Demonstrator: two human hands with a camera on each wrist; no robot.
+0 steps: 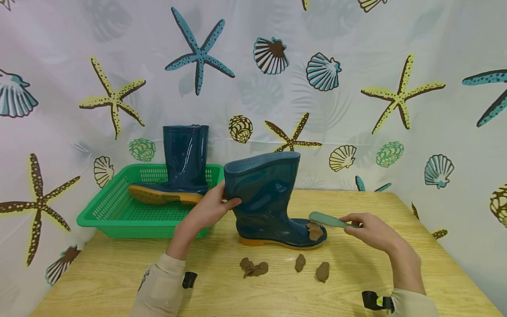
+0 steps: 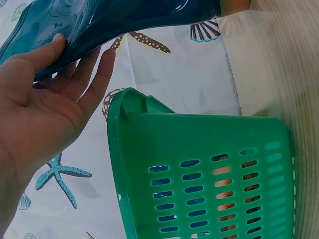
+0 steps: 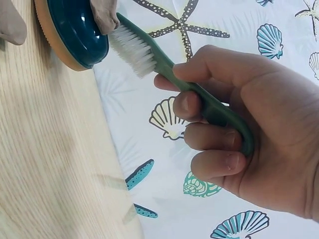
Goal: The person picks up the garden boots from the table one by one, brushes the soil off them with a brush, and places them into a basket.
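Glossy boot [image 1: 264, 202] (brown-daubed), bristly brush [image 1: 328, 219]

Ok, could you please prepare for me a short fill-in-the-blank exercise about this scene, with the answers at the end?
1. The ____ hand holds a brush.
2. The bristles of this brush are ____ in colour.
3. The lump on the boot that the left hand holds is coloured ____.
4. The basket with another boot inside is coloured ____.

Missing words: right; white; brown; green.
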